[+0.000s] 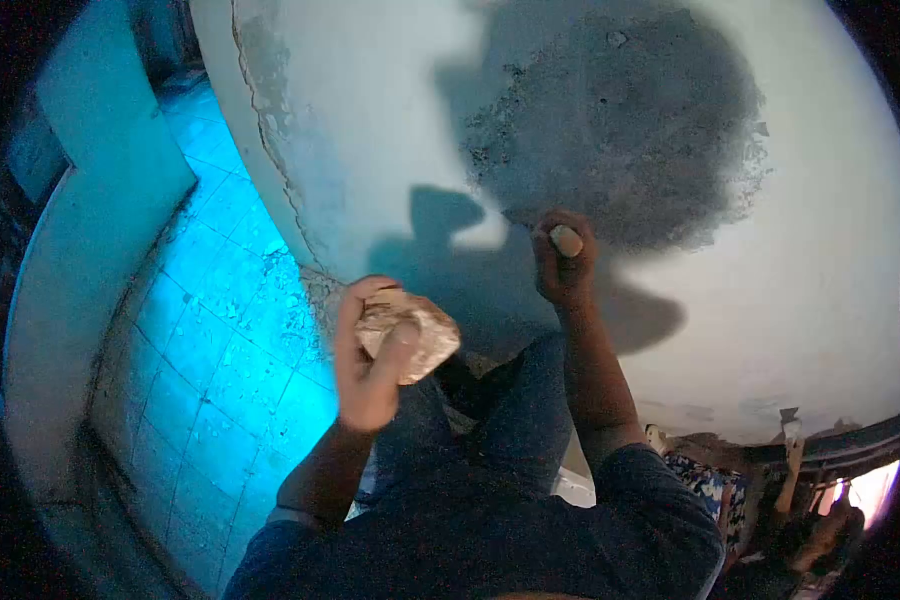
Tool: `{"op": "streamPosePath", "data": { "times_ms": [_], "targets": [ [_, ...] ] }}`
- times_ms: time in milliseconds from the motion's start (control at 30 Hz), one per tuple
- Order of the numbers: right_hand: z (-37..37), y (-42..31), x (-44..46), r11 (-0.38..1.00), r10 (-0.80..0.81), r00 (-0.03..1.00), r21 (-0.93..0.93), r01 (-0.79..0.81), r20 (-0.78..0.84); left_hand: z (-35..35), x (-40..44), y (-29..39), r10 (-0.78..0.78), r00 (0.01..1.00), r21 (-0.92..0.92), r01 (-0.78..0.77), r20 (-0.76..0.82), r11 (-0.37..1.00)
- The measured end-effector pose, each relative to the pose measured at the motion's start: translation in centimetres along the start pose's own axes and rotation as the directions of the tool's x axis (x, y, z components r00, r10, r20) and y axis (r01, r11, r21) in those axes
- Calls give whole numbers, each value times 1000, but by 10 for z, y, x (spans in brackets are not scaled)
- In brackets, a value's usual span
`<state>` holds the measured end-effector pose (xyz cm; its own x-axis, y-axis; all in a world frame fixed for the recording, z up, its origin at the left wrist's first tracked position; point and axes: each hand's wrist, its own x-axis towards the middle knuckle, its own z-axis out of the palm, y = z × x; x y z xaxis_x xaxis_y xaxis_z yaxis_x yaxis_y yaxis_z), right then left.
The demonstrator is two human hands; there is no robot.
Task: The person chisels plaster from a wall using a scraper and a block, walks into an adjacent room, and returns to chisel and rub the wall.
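My left hand (363,375) is closed round a flat, rough-edged piece smeared with whitish plaster (430,338), its thumb pressed on top; what the piece is made of I cannot make out. Further right and closer to the wall, my right hand (564,275) grips a scraper by its light, rounded handle (567,240). Only a dark bit of the blade shows past the fingers, and I cannot tell whether it touches the wall. Just above that hand lies a large dark grey patch (620,130) on the pale wall (360,120), partly under shadow.
A tiled floor (220,340), lit blue and strewn with debris, extends on the left beside a low curved wall (100,170). A crack runs down the wall's left edge. At lower right, another person's arm (792,470) holds a small flat tool (791,427) against the wall's base.
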<state>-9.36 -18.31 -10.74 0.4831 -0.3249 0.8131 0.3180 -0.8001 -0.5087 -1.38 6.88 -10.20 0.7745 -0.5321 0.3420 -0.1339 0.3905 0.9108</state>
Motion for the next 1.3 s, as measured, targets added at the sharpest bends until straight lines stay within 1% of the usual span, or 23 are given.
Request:
{"op": "streamPosePath", "data": {
  "times_ms": [100,200,267,300,367,400,467,500,567,667,700,767,800,900,933,967,1000,1033,1067,1100,1167,1233,1300],
  "targets": [
    [-2,7,-8,999,33,998,-36,-31,61,41,9,30,190,956,99,-216,224,971],
    [-3,8,-18,990,6,995,-143,8,97,70,11,49,404,876,199,-460,263,865],
    [-2,5,-19,980,-65,991,-178,85,117,78,23,53,643,662,109,-724,385,681],
    [-1,-2,-18,984,8,998,-177,4,69,82,27,54,705,574,71,-794,416,604],
    [6,-26,-16,983,82,996,-170,-76,28,92,30,56,752,592,178,-805,290,565],
    [12,-42,-15,901,424,892,175,-398,-154,92,33,55,751,595,181,-804,287,567],
    [12,-40,-18,628,741,646,527,-572,-182,91,36,54,623,685,358,-728,378,585],
    [8,-21,-21,896,426,887,220,-385,-180,91,37,53,626,687,363,-726,369,584],
    [9,-5,-22,995,59,997,-81,-63,-55,91,42,51,600,706,395,-708,376,585],
    [10,-26,-21,994,102,989,-30,-106,-103,87,40,46,538,746,437,-665,392,605],
    [8,-61,-5,923,384,920,56,-381,-80,86,40,45,520,757,450,-653,395,609],
    [6,-64,-1,775,626,779,126,-619,-25,85,33,38,520,770,406,-637,369,655],
    [7,-35,-15,935,346,936,-64,-349,-59,84,24,40,595,749,359,-662,292,658],
    [9,-3,-26,997,-52,998,-55,50,-43,85,26,36,602,755,346,-655,260,672],
    [0,4,-30,888,448,891,76,-453,70,85,32,34,550,776,390,-630,308,672],
    [-4,14,-36,532,804,548,135,-836,231,84,37,32,498,793,434,-609,351,663],
    [5,17,-42,294,916,369,361,-885,159,83,39,33,512,791,390,-611,336,688],
    [13,20,-47,89,982,172,605,-791,80,81,39,29,516,791,394,-611,328,686],
    [12,20,-49,485,845,535,464,-741,-30,77,37,20,489,794,332,-600,361,728],
    [11,7,-42,798,573,817,276,-536,-70,73,31,9,456,796,267,-576,399,773],
    [6,-4,-40,973,222,975,71,-219,-31,66,20,-11,392,785,136,-508,479,851],
    [-1,-9,-40,630,629,774,534,-564,76,66,21,0,359,778,79,-461,516,884],
    [8,-7,-37,338,748,627,689,-641,217,71,28,23,573,746,496,-659,338,565]
  ]
}}
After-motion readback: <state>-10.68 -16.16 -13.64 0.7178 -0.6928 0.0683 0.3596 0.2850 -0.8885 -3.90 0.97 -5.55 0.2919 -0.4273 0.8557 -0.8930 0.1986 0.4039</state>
